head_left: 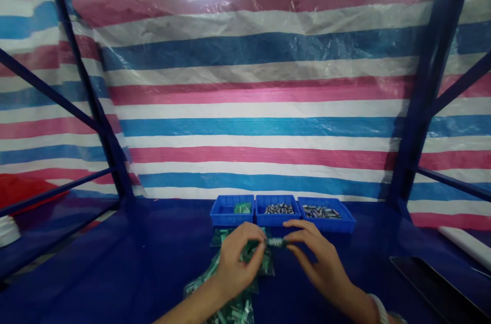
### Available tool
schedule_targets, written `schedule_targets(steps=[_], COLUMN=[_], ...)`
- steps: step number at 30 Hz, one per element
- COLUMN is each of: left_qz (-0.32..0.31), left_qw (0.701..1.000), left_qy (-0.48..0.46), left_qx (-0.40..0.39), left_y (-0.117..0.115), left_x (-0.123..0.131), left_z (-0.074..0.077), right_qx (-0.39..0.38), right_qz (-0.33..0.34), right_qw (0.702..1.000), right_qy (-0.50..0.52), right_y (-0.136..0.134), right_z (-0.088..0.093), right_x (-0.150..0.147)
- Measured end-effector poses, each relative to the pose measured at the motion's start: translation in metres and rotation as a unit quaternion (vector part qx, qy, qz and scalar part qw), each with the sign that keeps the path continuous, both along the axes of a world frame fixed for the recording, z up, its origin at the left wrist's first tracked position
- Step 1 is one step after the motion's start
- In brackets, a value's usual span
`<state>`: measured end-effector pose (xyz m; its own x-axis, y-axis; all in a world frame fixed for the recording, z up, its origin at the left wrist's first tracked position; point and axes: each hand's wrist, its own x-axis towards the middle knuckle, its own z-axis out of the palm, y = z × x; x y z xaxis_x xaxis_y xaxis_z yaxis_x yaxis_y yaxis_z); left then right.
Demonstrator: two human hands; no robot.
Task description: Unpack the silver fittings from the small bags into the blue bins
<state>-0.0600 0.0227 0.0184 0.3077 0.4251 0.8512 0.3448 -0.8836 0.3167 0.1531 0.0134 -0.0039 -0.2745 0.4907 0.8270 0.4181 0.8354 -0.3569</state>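
My left hand (pixel 238 257) and my right hand (pixel 316 257) meet above the blue table, both pinching a small dark metal piece (pixel 275 242) between their fingertips. The left hand also seems to hold a small green-and-clear bag (pixel 251 252) against the piece. Under my left forearm lie several more green plastic bags (pixel 230 308). Just beyond the hands stand three blue trays: the left tray (pixel 232 216) has a few green bags, the middle tray (pixel 279 217) and the right tray (pixel 326 219) hold several small metal parts.
A pink, white and blue striped tarp (pixel 253 94) hangs behind the trays. Blue rack posts (pixel 418 124) frame the table on both sides. A dark flat object (pixel 433 288) lies at the right front. Something red (pixel 23 186) sits at the far left.
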Motion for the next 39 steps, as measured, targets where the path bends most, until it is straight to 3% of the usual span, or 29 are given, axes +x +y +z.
schedule_targets(steps=[2,3,4,7,9,14,20,25,29,34,39], left_qz=[0.094,0.148,0.173,0.210,0.228,0.260,0.287,0.286,0.230,0.129,-0.001], left_qw=[0.980,0.953,0.939,0.901,0.871,0.836,0.861,0.908,0.942,0.962,0.943], left_qy=[-0.057,-0.070,-0.065,-0.016,0.033,0.148,0.209,0.160,0.113,0.070,-0.007], left_qx=[-0.163,-0.255,-0.291,-0.380,-0.434,-0.460,-0.364,-0.263,-0.218,-0.230,-0.333], left_y=[0.022,0.038,0.055,0.107,0.131,0.149,0.139,0.103,0.060,0.023,0.010], left_x=[-0.007,-0.014,-0.021,-0.041,-0.049,-0.049,-0.042,-0.029,-0.013,0.003,0.012], left_z=[0.008,0.014,0.019,0.029,0.026,0.009,0.017,0.024,0.024,0.018,0.000], right_qx=[-0.107,-0.150,-0.180,-0.220,-0.230,-0.223,-0.182,-0.152,-0.134,-0.178,-0.267], right_qz=[-0.014,-0.015,-0.013,-0.005,-0.002,0.028,0.065,0.034,0.024,0.038,-0.005], right_qw=[0.993,0.986,0.980,0.971,0.970,0.974,0.964,0.962,0.976,0.983,0.954], right_qy=[0.052,0.070,0.083,0.088,0.076,-0.018,-0.184,-0.226,-0.171,-0.001,0.136], right_y=[0.003,0.005,0.007,0.014,0.017,0.012,0.001,-0.001,0.004,0.016,0.019], right_z=[-0.002,-0.003,-0.005,-0.012,-0.016,-0.019,-0.021,-0.018,-0.018,-0.019,-0.011], right_x=[-0.004,-0.005,-0.005,-0.005,-0.005,-0.007,-0.017,-0.022,-0.018,-0.010,-0.005])
